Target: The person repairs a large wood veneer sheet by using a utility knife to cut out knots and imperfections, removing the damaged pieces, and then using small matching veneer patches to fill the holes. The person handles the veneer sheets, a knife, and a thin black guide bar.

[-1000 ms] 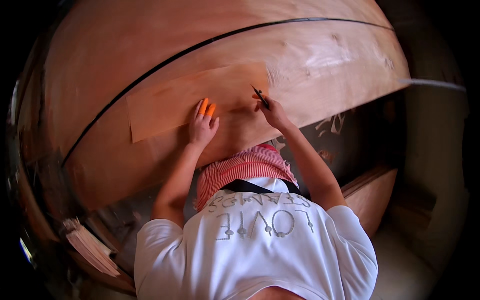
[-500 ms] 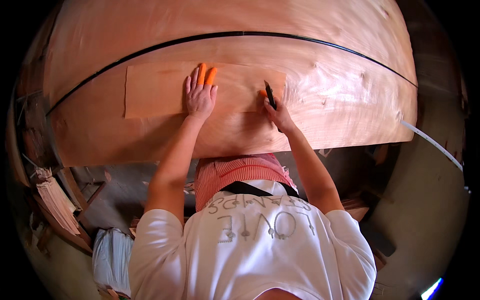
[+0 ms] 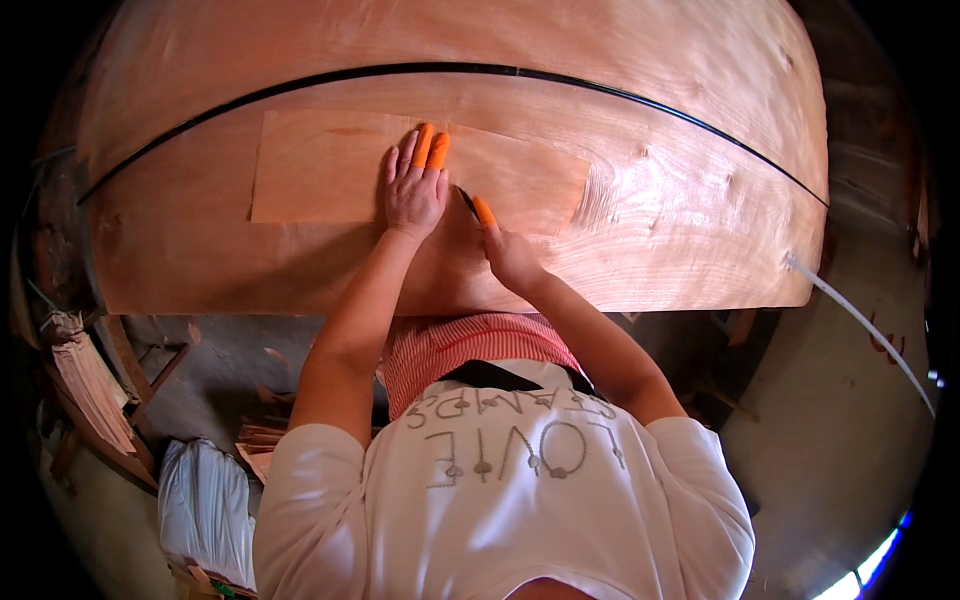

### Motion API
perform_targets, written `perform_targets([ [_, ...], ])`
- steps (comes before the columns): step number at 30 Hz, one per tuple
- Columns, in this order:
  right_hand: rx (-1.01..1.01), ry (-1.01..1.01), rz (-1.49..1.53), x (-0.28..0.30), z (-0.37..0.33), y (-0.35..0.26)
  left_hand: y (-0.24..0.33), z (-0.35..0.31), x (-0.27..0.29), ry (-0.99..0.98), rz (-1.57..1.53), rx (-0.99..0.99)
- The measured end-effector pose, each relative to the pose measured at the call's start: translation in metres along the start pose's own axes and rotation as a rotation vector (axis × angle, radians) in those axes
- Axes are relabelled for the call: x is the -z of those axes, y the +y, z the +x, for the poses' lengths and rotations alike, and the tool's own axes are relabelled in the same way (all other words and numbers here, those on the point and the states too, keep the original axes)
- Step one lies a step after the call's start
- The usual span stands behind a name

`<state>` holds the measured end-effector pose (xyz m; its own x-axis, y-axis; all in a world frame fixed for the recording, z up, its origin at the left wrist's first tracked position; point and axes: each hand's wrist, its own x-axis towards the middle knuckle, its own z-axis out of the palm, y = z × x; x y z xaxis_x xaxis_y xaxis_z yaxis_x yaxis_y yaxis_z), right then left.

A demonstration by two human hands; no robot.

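A rectangular piece of thin wood veneer [image 3: 315, 170] lies on a broad, pale reddish wood sheet [image 3: 690, 245]. My left hand [image 3: 413, 195] rests flat on the piece near its middle, fingers stretched away from me, with orange finger covers on two of them. Just right of it, my right hand [image 3: 512, 258] grips a dark utility knife [image 3: 466, 200], its index finger, also in an orange cover, lying along the tool. The blade points down and away at the veneer, close to my left thumb. Most of the handle is hidden inside my right hand.
A thin black strip [image 3: 440, 68] crosses the sheet beyond the veneer piece. A narrow white strip [image 3: 862, 318] trails off the sheet's right edge. Below left are bundled veneer offcuts [image 3: 92, 385] and a whitish sack [image 3: 207, 510]. The sheet's near edge runs by my waist.
My right hand has brought the knife left, from near the veneer's right end to beside my left hand, and lowered its blade. My left hand stays flat on the veneer; the view has shifted slightly.
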<state>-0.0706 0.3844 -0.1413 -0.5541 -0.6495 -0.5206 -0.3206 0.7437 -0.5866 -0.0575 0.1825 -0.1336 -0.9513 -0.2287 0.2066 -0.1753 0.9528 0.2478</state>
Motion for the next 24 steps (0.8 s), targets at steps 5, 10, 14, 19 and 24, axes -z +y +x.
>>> perform_targets([
  [5,-0.092,-0.15,-0.178,0.048,-0.032,0.033,0.003,0.002,0.005,-0.009,-0.068,0.007],
  [10,0.248,-0.462,-0.726,0.168,-0.008,0.063,0.004,0.004,0.006,-0.015,-0.068,0.004],
  [14,0.306,-0.595,-1.032,0.226,0.001,0.075,0.003,0.002,0.008,-0.04,-0.093,0.005],
  [19,0.405,-0.487,-0.958,0.227,0.007,0.04,0.0,-0.002,0.006,-0.026,-0.135,0.03],
  [24,0.611,-0.281,-0.867,0.176,0.068,-0.007,-0.001,-0.002,0.003,-0.004,-0.201,0.032],
])
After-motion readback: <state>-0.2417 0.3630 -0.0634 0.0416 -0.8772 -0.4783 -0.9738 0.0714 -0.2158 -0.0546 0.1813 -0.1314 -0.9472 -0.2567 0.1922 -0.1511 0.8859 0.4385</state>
